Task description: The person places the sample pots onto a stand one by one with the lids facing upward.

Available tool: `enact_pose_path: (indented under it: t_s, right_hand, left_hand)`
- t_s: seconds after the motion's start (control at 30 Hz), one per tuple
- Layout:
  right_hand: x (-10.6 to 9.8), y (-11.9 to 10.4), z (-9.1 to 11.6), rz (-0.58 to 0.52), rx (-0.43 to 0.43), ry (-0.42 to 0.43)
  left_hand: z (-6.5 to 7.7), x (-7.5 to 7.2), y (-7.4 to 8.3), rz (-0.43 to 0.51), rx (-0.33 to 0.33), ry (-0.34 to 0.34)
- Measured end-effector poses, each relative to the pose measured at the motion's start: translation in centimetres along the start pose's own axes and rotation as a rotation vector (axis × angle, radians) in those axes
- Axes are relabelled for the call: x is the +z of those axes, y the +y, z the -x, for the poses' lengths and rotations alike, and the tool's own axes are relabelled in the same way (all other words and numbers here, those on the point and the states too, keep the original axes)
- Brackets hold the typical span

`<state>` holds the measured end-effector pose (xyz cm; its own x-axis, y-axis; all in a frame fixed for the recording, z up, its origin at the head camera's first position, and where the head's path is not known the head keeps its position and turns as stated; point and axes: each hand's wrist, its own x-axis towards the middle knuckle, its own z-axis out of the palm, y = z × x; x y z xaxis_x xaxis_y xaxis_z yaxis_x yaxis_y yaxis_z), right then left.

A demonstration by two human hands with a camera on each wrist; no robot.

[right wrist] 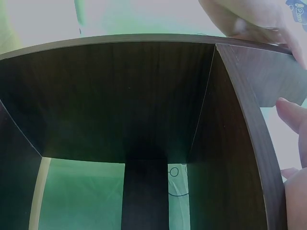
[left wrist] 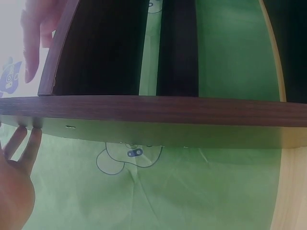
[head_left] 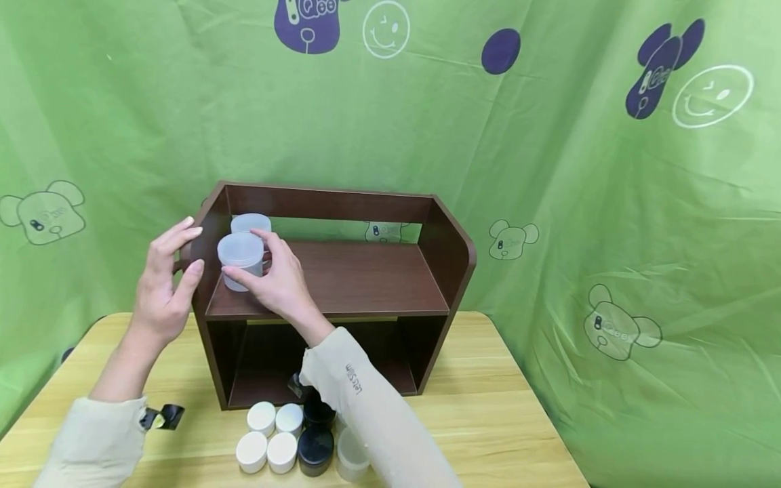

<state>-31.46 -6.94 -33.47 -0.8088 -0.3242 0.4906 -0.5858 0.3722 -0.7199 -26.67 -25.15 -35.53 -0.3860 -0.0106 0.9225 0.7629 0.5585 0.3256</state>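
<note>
On the left end of the upper shelf of a dark brown two-tier rack, my right hand grips a translucent plastic jar between thumb and fingers. A second translucent jar stands right behind it, partly hidden. My left hand is at the rack's left side panel, thumb apart from the fingers. In the left wrist view, fingertips of the left hand touch the panel's outer face. The right wrist view shows the underside of the shelf, with the right hand above it.
In front of the rack on the wooden table stand several white-lidded jars, black jars and a translucent jar. My right forearm covers part of this group. Green printed cloth hangs behind the table and at its sides.
</note>
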Motion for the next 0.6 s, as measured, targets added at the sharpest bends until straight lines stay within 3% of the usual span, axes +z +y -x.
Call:
enact_pose_path:
  t_s: [0.6]
  right_hand:
    - [-0.08, 0.03, 0.13, 0.021, -0.007, -0.027]
  left_hand:
    - [0.06, -0.03, 0.01, -0.003, -0.007, -0.007]
